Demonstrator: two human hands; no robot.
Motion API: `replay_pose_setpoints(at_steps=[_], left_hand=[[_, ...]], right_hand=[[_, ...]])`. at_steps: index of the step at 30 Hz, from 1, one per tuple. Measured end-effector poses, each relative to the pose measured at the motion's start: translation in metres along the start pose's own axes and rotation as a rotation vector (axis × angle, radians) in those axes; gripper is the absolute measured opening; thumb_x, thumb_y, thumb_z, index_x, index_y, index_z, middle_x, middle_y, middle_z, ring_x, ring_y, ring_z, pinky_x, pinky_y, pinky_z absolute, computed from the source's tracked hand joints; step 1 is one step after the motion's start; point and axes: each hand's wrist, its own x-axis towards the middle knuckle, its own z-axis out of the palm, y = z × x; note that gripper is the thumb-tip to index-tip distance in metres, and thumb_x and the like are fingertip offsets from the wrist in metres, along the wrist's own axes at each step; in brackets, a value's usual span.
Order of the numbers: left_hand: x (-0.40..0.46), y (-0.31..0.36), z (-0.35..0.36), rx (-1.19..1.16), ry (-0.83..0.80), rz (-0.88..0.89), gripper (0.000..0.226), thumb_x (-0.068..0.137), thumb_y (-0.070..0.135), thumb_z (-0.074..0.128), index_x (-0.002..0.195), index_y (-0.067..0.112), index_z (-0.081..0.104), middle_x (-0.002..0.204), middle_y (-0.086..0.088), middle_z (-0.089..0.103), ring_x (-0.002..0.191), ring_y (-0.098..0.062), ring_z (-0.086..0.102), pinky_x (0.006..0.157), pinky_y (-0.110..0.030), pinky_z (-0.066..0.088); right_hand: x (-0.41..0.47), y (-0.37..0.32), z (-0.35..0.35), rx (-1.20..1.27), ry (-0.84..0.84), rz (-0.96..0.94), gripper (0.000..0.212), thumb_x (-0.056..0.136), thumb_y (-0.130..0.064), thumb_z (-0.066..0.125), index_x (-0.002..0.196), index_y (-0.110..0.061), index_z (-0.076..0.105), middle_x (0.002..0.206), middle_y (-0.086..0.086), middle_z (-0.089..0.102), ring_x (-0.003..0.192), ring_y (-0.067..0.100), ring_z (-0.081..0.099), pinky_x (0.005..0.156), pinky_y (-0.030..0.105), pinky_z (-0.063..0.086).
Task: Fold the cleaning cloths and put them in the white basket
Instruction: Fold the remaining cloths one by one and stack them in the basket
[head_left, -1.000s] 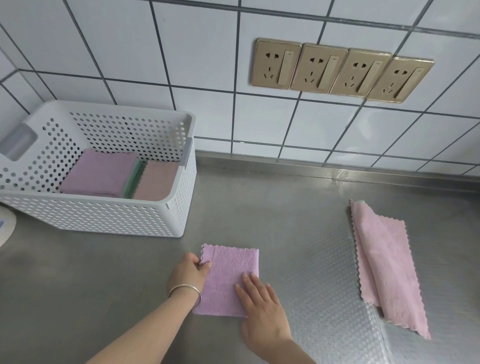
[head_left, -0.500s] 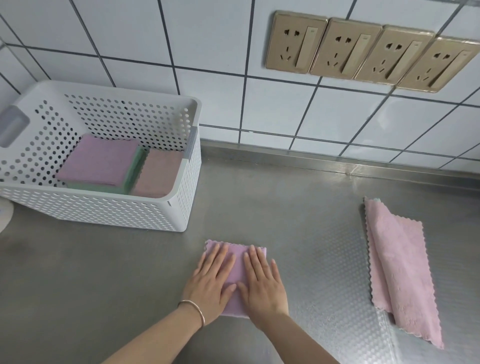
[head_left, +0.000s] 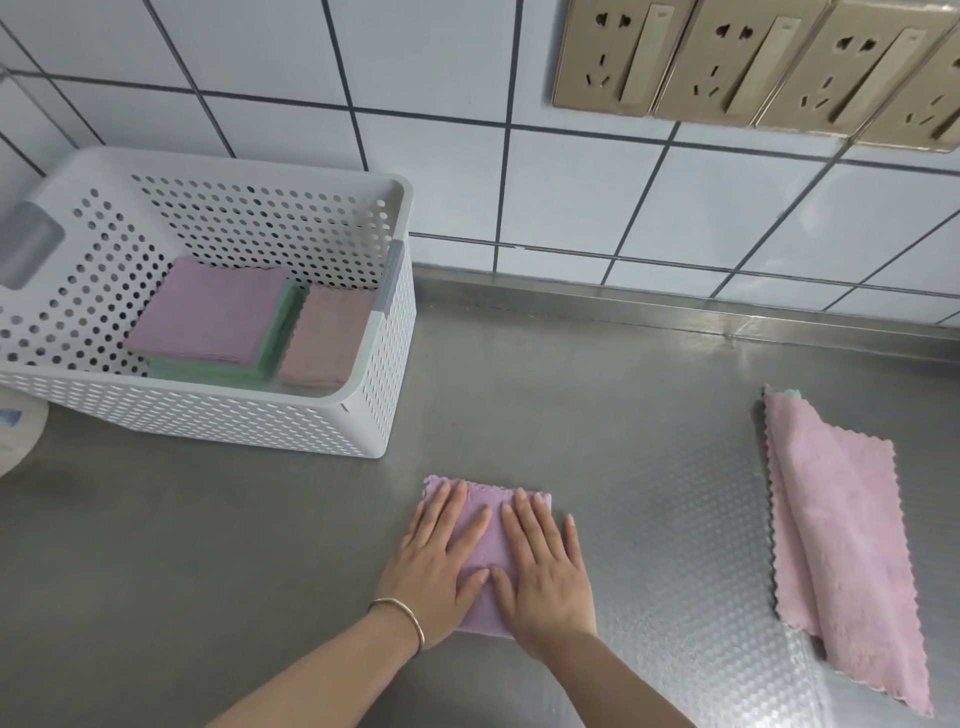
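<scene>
A small folded purple cloth (head_left: 488, 540) lies on the steel counter in front of me. My left hand (head_left: 439, 558) and my right hand (head_left: 545, 566) both press flat on it with straight fingers, side by side. The white perforated basket (head_left: 363, 410) stands at the back left; inside it lie a folded purple cloth (head_left: 210, 312) on top of a green cloth (head_left: 270, 348), and a folded pink cloth (head_left: 327, 343) beside them. A loosely folded pink cloth (head_left: 841, 551) lies at the right of the counter.
The steel counter (head_left: 597, 415) meets a white tiled wall with a row of gold sockets (head_left: 753, 62) at the upper right. A white round object (head_left: 15, 436) shows at the left edge, beside the basket.
My left hand let go of the cloth's left edge and both hands went flat on the purple cloth, then slid slightly forward over it. The view has moved closer.
</scene>
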Motion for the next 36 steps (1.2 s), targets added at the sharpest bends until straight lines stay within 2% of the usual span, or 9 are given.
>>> replay_pose_setpoints(at_steps=[4,7,10,13,17,24,27,31,36], left_hand=[[-0.002,0.001,0.001,0.012,-0.013,-0.029,0.067,0.084,0.056,0.037,0.142,0.025,0.033,0.150,-0.011,0.030,0.139,-0.029,0.022,0.110,-0.042,0.014],[-0.001,0.004,-0.005,-0.113,0.064,-0.141,0.067,0.073,0.055,0.044,0.134,0.028,0.042,0.142,-0.006,0.037,0.130,-0.027,0.033,0.108,-0.037,0.015],[-0.005,0.004,-0.017,-0.414,0.233,-0.459,0.051,0.069,0.040,0.054,0.116,0.022,0.053,0.118,-0.005,0.049,0.105,-0.027,0.048,0.095,-0.035,0.040],[-0.010,0.001,-0.030,-0.648,0.101,-0.720,0.036,0.075,0.017,0.061,0.111,0.018,0.057,0.110,-0.002,0.045,0.102,-0.026,0.051,0.092,-0.033,0.043],[-0.014,-0.002,-0.032,-0.714,0.011,-0.799,0.035,0.077,0.014,0.060,0.111,0.016,0.056,0.110,-0.004,0.055,0.097,-0.023,0.058,0.088,-0.032,0.046],[-0.017,0.009,-0.045,-0.749,-0.084,-0.857,0.025,0.079,0.008,0.054,0.103,0.018,0.056,0.104,-0.004,0.063,0.087,-0.020,0.056,0.077,-0.026,0.044],[-0.021,0.011,-0.047,-0.803,-0.160,-0.943,0.031,0.080,0.011,0.055,0.111,0.011,0.056,0.099,-0.006,0.064,0.092,-0.028,0.060,0.073,-0.025,0.040],[-0.030,0.019,-0.060,-1.137,-0.208,-1.092,0.006,0.083,0.016,0.062,0.083,0.010,0.061,0.088,-0.009,0.058,0.079,-0.026,0.054,0.067,-0.025,0.036],[-0.041,0.028,-0.075,-1.502,-0.219,-1.169,0.053,0.076,0.046,0.069,0.113,0.009,0.063,0.109,-0.008,0.066,0.097,-0.022,0.060,0.090,-0.032,0.047]], right_hand=[[0.000,-0.002,-0.004,0.033,-0.010,-0.005,0.075,0.085,-0.049,0.036,0.149,-0.017,0.014,0.151,0.000,0.028,0.142,0.018,0.012,0.110,0.042,0.014],[0.000,-0.004,-0.013,0.145,0.009,0.041,0.069,0.078,-0.044,0.043,0.140,-0.016,0.034,0.144,0.001,0.042,0.136,0.016,0.028,0.108,0.035,0.022],[-0.003,-0.008,-0.034,0.467,0.158,0.262,0.055,0.080,-0.027,0.050,0.134,-0.016,0.043,0.135,-0.002,0.046,0.117,0.015,0.046,0.092,0.028,0.043],[-0.008,-0.006,-0.050,0.749,0.141,0.557,0.047,0.087,-0.020,0.054,0.132,-0.018,0.042,0.127,-0.006,0.044,0.104,0.008,0.049,0.079,0.024,0.042],[-0.013,-0.006,-0.050,0.928,0.046,0.779,0.048,0.086,-0.017,0.054,0.132,-0.014,0.042,0.114,-0.002,0.052,0.099,0.013,0.050,0.086,0.030,0.043],[-0.022,-0.019,-0.051,0.948,-0.142,0.821,0.041,0.087,-0.016,0.050,0.128,-0.014,0.044,0.101,0.001,0.052,0.093,0.019,0.051,0.076,0.027,0.037],[-0.027,-0.021,-0.054,0.944,-0.216,0.846,0.008,0.085,-0.018,0.048,0.077,-0.017,0.048,0.076,0.003,0.050,0.069,0.019,0.048,0.065,0.026,0.034],[-0.039,-0.016,-0.050,1.048,-0.287,0.874,0.028,0.086,-0.020,0.052,0.059,-0.013,0.046,0.065,0.004,0.044,0.062,0.020,0.044,0.056,0.027,0.035],[-0.049,-0.015,-0.057,1.146,-0.151,0.752,0.029,0.095,-0.023,0.049,0.068,-0.012,0.045,0.068,0.001,0.043,0.062,0.015,0.039,0.055,0.026,0.028]])
